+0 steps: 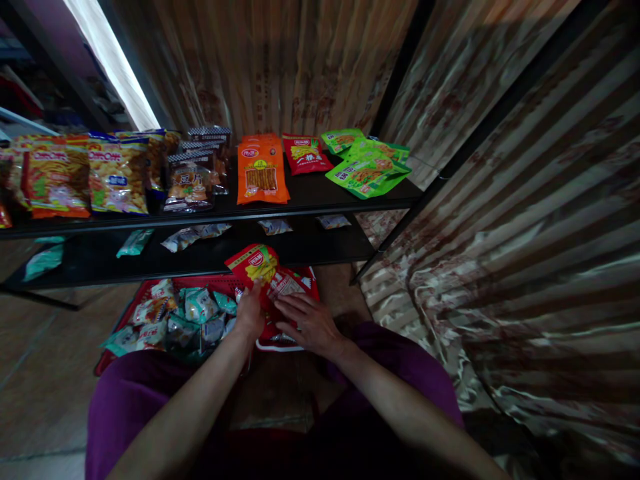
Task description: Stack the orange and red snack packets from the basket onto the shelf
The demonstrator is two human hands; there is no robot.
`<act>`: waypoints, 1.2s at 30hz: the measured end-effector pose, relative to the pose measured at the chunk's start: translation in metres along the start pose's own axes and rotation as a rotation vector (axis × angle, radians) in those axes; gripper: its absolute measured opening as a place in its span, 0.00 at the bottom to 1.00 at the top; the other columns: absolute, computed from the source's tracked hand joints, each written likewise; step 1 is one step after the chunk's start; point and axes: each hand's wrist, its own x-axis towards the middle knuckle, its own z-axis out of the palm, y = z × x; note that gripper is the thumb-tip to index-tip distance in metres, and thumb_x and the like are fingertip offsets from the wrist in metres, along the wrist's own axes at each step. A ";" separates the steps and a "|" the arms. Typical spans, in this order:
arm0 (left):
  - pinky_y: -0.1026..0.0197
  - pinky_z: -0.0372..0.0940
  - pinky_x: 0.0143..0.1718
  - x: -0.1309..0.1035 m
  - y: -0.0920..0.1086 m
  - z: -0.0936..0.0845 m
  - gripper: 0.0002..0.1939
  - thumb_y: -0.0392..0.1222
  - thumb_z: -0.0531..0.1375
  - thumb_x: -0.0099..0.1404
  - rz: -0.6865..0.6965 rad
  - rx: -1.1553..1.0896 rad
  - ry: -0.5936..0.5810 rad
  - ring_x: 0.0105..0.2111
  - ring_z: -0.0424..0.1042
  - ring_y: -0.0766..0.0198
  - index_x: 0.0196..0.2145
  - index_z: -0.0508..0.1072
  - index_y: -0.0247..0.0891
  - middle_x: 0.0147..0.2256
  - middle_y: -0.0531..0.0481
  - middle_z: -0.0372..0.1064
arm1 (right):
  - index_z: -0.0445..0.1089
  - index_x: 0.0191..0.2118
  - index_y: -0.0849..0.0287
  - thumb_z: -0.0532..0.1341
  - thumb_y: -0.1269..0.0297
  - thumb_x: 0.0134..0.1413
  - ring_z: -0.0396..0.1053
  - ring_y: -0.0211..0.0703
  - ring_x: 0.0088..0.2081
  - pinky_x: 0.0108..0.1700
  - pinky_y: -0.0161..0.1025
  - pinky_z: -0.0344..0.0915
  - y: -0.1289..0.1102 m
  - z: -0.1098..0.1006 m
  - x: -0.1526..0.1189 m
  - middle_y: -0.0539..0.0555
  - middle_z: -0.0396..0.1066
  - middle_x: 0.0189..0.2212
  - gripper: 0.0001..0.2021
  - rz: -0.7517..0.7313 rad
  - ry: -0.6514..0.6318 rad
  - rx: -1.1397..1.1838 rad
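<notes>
My left hand (251,313) is closed on the lower edge of a red snack bag (256,262), tilted above a red basket (205,283). With fingers stretched out, my right hand (313,325) lies over more red bags (296,283) at the basket's right side; its fingertips reach the red packaging next to the held bag. Part of that packaging is hidden under the right hand. In the basket's left part are several small wrapped snacks, among them a teal packet (201,305) and a white-and-orange packet (151,335).
A black shelf (305,193) ahead bears brown bags (193,183), orange bags (263,170), a red bag (306,155) and green bags (370,167). Small packets (196,235) lie on the lower shelf (310,245). A pleated curtain (500,267) hangs at the right, beside the black post (440,180).
</notes>
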 end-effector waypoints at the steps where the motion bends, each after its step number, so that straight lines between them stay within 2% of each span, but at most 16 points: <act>1: 0.58 0.67 0.44 0.001 0.003 -0.001 0.11 0.40 0.53 0.66 -0.014 -0.011 0.019 0.40 0.75 0.61 0.44 0.70 0.37 0.36 0.46 0.75 | 0.69 0.52 0.57 0.57 0.58 0.58 0.68 0.48 0.51 0.56 0.49 0.63 0.005 -0.001 0.001 0.58 0.72 0.49 0.17 0.081 0.054 0.067; 5: 0.53 0.67 0.47 -0.001 0.016 -0.001 0.13 0.37 0.51 0.66 -0.139 -0.047 0.051 0.39 0.76 0.57 0.45 0.71 0.31 0.36 0.43 0.76 | 0.70 0.50 0.51 0.57 0.53 0.57 0.67 0.49 0.52 0.55 0.51 0.63 0.037 -0.004 0.005 0.55 0.71 0.50 0.17 0.664 0.304 0.483; 7: 0.52 0.67 0.48 -0.003 0.020 -0.001 0.14 0.36 0.52 0.66 -0.207 -0.035 0.024 0.40 0.76 0.56 0.46 0.71 0.30 0.37 0.42 0.76 | 0.72 0.47 0.49 0.59 0.49 0.53 0.69 0.49 0.50 0.51 0.49 0.66 0.050 -0.005 0.008 0.54 0.73 0.48 0.17 0.890 0.301 0.826; 9: 0.51 0.67 0.48 -0.004 0.019 -0.001 0.15 0.37 0.53 0.65 -0.258 0.000 -0.016 0.40 0.76 0.54 0.47 0.71 0.30 0.39 0.40 0.76 | 0.73 0.43 0.50 0.62 0.47 0.49 0.71 0.49 0.47 0.47 0.47 0.68 0.058 -0.006 0.012 0.53 0.75 0.44 0.18 1.004 0.258 1.131; 12: 0.52 0.68 0.48 -0.006 0.012 -0.001 0.15 0.35 0.55 0.63 -0.276 0.078 -0.058 0.41 0.76 0.54 0.48 0.71 0.30 0.39 0.41 0.77 | 0.74 0.37 0.55 0.67 0.48 0.41 0.74 0.47 0.42 0.44 0.43 0.69 0.061 -0.008 0.020 0.53 0.77 0.37 0.19 1.053 0.261 1.368; 17: 0.54 0.67 0.50 -0.006 0.001 -0.005 0.15 0.35 0.54 0.64 -0.320 0.165 -0.090 0.44 0.74 0.55 0.47 0.71 0.30 0.39 0.41 0.77 | 0.74 0.31 0.58 0.73 0.59 0.33 0.75 0.47 0.36 0.41 0.43 0.70 0.064 -0.004 0.033 0.51 0.78 0.30 0.16 1.079 0.326 1.534; 19: 0.53 0.66 0.51 -0.006 0.001 -0.007 0.15 0.37 0.54 0.65 -0.341 0.156 -0.106 0.46 0.73 0.54 0.48 0.71 0.31 0.41 0.41 0.76 | 0.73 0.31 0.58 0.73 0.64 0.32 0.75 0.47 0.34 0.40 0.43 0.71 0.067 -0.002 0.037 0.51 0.78 0.29 0.15 1.112 0.370 1.546; 23: 0.52 0.63 0.54 -0.007 0.004 -0.009 0.16 0.39 0.55 0.65 -0.348 0.125 -0.142 0.48 0.72 0.55 0.49 0.70 0.33 0.44 0.42 0.75 | 0.73 0.30 0.58 0.73 0.65 0.32 0.76 0.47 0.34 0.40 0.44 0.72 0.071 -0.002 0.040 0.50 0.78 0.26 0.14 1.124 0.432 1.552; 29: 0.60 0.64 0.52 0.001 0.008 -0.010 0.08 0.33 0.55 0.64 -0.182 0.111 -0.078 0.45 0.73 0.63 0.40 0.72 0.34 0.41 0.45 0.75 | 0.74 0.29 0.59 0.73 0.65 0.30 0.75 0.47 0.33 0.38 0.42 0.71 0.073 -0.002 0.042 0.50 0.78 0.26 0.14 1.111 0.430 1.540; 32: 0.61 0.67 0.49 0.003 0.011 -0.009 0.07 0.33 0.57 0.63 -0.150 0.125 -0.088 0.44 0.74 0.63 0.40 0.72 0.35 0.41 0.46 0.75 | 0.74 0.29 0.59 0.73 0.64 0.29 0.75 0.45 0.31 0.35 0.40 0.71 0.073 0.000 0.042 0.50 0.77 0.25 0.15 1.120 0.451 1.508; 36: 0.63 0.68 0.46 0.001 0.016 -0.004 0.07 0.31 0.58 0.62 -0.093 0.151 -0.034 0.42 0.74 0.63 0.37 0.73 0.35 0.38 0.47 0.76 | 0.75 0.30 0.59 0.73 0.62 0.30 0.74 0.44 0.29 0.32 0.39 0.70 0.071 0.001 0.041 0.51 0.77 0.26 0.15 1.118 0.441 1.444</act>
